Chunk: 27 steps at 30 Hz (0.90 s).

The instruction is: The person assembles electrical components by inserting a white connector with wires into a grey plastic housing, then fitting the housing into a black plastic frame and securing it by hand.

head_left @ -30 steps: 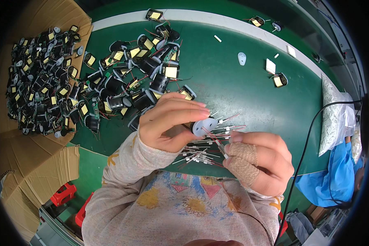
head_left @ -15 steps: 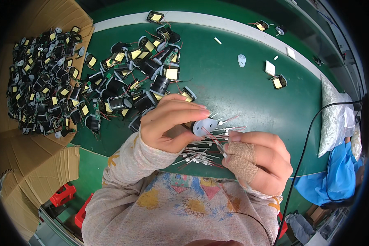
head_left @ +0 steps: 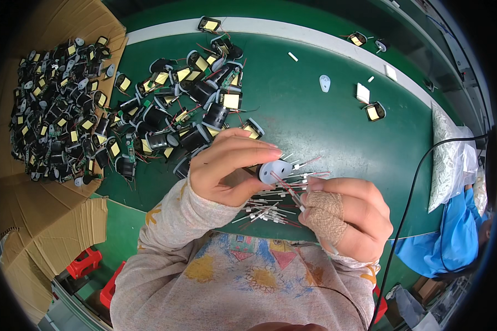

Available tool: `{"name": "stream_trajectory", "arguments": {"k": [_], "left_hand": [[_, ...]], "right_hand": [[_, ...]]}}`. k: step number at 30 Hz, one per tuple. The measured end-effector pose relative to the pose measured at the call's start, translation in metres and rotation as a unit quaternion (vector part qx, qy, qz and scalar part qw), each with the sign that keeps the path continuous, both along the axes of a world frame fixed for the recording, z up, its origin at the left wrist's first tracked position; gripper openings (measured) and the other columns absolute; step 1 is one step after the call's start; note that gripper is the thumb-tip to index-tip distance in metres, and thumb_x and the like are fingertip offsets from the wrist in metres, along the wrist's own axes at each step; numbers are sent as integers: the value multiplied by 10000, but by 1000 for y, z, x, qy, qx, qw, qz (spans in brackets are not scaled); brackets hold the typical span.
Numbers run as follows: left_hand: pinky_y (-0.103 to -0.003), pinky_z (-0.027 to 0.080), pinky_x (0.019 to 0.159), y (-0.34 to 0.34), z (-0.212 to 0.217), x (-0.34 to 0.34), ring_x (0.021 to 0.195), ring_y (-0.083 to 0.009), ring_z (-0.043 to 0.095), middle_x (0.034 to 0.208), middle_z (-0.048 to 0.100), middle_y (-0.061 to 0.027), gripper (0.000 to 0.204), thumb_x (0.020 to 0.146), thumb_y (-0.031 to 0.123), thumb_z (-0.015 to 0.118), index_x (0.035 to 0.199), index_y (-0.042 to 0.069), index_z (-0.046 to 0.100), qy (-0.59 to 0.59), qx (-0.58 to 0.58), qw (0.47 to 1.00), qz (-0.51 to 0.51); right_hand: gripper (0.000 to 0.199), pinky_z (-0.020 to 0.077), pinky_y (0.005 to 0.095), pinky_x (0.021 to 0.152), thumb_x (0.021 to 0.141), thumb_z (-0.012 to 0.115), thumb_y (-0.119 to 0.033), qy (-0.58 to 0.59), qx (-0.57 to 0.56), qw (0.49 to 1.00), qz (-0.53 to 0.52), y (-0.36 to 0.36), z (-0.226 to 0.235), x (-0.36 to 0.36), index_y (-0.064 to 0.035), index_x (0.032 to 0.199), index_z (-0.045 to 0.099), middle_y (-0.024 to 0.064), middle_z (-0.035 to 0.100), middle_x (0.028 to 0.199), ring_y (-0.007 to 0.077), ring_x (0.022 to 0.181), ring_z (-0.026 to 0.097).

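**Q:** Take the plate as clock centre. State of the hands?

**A:** Apart, bridged by the work. The left hand [head_left: 218, 168], at 9 o'clock, pinches the grey oval plate [head_left: 276, 166] by its edge, above the bench [head_left: 381, 154]. The right hand [head_left: 354, 215], at 4 o'clock, has its taped fingers closed on thin red-and-white leads [head_left: 285, 185].

**Q:** Step in hand?

**A:** Apparently, handling the leads at a hole in the plate. Whether they pass through cannot be told.

**Q:** Next move requires?

**A:** Probably a steady plate and a light, straight pull or feed. Loose leads [head_left: 268, 211] lie at 6 o'clock; dark cylindrical units [head_left: 156, 117] at 10.
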<state>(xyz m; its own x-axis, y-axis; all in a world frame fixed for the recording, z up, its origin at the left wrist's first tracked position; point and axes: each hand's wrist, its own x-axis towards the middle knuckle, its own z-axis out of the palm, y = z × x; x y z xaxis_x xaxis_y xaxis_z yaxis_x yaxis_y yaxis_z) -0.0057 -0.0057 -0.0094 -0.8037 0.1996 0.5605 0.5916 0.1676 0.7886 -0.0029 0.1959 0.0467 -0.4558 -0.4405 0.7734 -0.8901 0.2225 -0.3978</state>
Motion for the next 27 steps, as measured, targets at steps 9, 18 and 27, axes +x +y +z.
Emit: {"name": "stream_trajectory", "arguments": {"k": [9,18,27], "left_hand": [[-367,448,845,-1,1,0,884,-219,642,984,672,-90,461,588,-19,769,1029,47,657,-2,-1,1000,2],[-373,449,858,-1,0,0,890,-217,645,986,675,-84,437,610,-3,762,1030,56,657,3,-2,1000,3],[-376,448,868,-2,0,1,897,-213,645,984,678,-77,422,611,-3,764,1016,64,665,2,-14,1000,12]], "right_hand": [[256,552,314,595,672,638,-196,-23,-7,1000,4,1,1,-1,2,833,665,144,642,862,286,792,642],[287,549,314,593,640,649,-198,-41,-9,999,6,3,1,0,2,846,667,142,641,869,283,795,638],[287,548,313,586,641,644,-192,-32,1,999,-1,2,3,-1,3,850,668,143,638,861,280,776,640]]}}
